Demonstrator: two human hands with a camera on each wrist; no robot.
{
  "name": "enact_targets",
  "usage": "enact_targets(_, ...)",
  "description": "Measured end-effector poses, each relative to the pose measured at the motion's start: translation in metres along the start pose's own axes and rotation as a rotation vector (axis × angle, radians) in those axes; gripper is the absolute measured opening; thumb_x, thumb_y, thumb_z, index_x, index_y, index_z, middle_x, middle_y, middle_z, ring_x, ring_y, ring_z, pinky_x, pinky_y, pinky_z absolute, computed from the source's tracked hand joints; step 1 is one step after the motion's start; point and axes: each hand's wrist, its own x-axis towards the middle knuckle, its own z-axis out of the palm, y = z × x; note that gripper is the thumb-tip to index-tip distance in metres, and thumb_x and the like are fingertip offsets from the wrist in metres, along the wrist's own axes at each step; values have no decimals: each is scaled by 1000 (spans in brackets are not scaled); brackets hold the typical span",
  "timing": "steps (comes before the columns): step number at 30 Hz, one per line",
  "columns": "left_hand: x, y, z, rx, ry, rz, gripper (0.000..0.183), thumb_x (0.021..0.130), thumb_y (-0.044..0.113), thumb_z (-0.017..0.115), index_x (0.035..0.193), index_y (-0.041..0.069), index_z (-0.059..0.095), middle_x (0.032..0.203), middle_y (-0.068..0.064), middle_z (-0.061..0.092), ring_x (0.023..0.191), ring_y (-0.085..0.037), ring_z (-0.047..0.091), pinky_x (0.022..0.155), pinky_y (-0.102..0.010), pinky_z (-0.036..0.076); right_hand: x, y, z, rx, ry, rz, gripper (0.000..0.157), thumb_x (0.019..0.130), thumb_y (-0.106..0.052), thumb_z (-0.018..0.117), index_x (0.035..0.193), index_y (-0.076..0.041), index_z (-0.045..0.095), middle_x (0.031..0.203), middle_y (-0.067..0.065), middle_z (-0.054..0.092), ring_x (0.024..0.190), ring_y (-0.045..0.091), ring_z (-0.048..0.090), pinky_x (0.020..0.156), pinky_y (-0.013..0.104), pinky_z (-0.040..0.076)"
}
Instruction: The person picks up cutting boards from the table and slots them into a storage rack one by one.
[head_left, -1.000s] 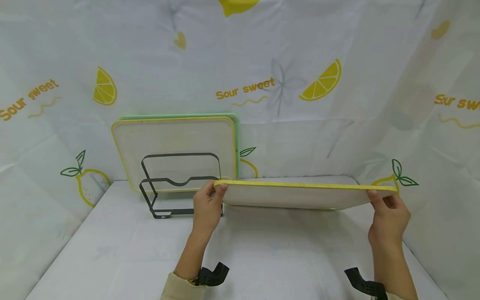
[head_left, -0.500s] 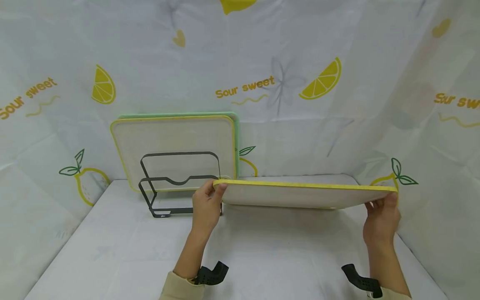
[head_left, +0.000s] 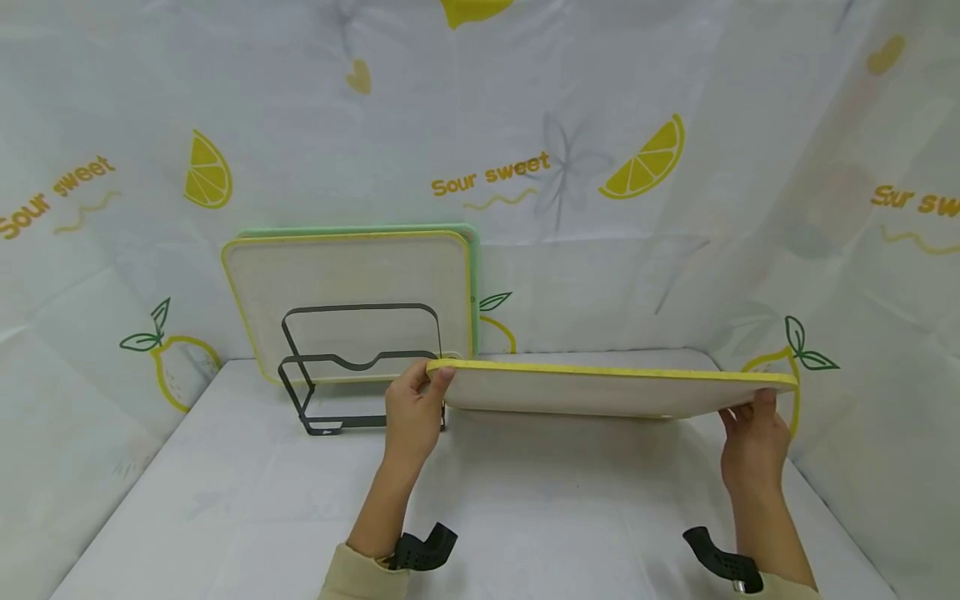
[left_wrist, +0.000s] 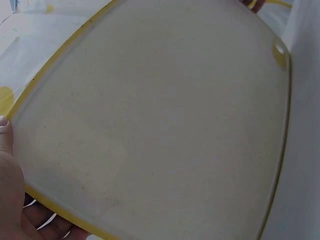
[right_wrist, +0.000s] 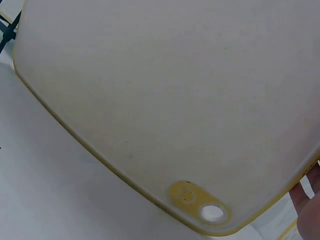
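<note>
A white chopping board (head_left: 585, 393) with a yellow rim is held tilted, its long yellow edge toward the head camera. My left hand (head_left: 415, 408) grips its left corner; in the left wrist view the thumb (left_wrist: 6, 135) lies against the board's face and the other fingers reach behind. At the opposite end, my right hand (head_left: 756, 442) holds the edge from below, fingers (right_wrist: 312, 177) partly behind it. One corner has a hole beside a yellow oval patch (right_wrist: 186, 196).
A black wire rack (head_left: 358, 310) stands at the left. A yellow-rimmed white chopping board (head_left: 345, 271) leans upright in it, before a green-edged board (head_left: 474, 283). The white table (head_left: 555, 517) meets a lemon-print curtain (head_left: 525, 100) behind.
My right hand has slid left and slightly down along the board's right end, its thumb leaving the top edge. The left hand and the board stay nearly in place.
</note>
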Motion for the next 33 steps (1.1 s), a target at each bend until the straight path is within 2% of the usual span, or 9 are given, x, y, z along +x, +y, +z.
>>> enact_targets(4,0,-2,-1,31,-15,14,48,95,53,62,88,6,68,81,-13,69,71,-9,54,61,-22,43,1,-3,2,-36,30,19,34,98,-37,62,118,-11,72,95,-6,77,101,10,64,105,22,43)
enact_targets(8,1,-9,-2,51,-28,38,39,98,45,62,99,7,70,93,-11,75,92,-17,68,79,-33,54,2,-3,3,-40,47,20,33,99,-36,61,114,-10,75,93,-6,77,101,9,65,106,22,45)
enact_targets(13,2,-24,0,35,-58,13,35,99,38,65,113,7,69,107,-12,75,105,-27,72,89,-43,58,2,-5,4,-12,70,32,32,97,-36,63,108,-9,77,90,-5,77,97,9,65,103,21,46)
enact_targets(18,1,-37,1,22,-105,-48,36,102,36,60,122,7,69,121,-14,73,119,-30,69,101,-51,55,1,-7,6,-7,90,40,31,95,-36,65,105,-10,78,88,-5,76,96,9,65,101,22,47)
enact_targets(21,2,-41,1,0,-114,-53,33,104,32,57,120,5,70,118,-14,74,117,-29,69,101,-49,55,0,-9,6,-26,104,59,34,93,-39,66,109,-10,77,91,-6,76,99,9,65,103,21,47)
enact_targets(25,3,-41,2,-12,-94,-35,32,105,31,55,113,5,72,109,-14,75,103,-24,69,91,-36,57,0,-10,6,-56,117,76,37,93,-40,66,112,-10,77,94,-6,76,103,10,63,108,23,44)
enact_targets(28,3,-41,2,-2,-76,-31,34,104,35,56,109,6,73,103,-12,76,92,-21,65,84,-28,54,1,-10,6,-54,115,88,38,92,-40,67,113,-10,76,94,-6,76,104,10,62,110,24,42)
enact_targets(33,4,-39,3,9,-57,-34,32,103,33,57,107,6,75,100,-13,77,88,-20,64,81,-27,54,2,-13,6,-48,105,107,38,93,-40,68,116,-11,75,97,-6,76,104,9,63,117,25,37)
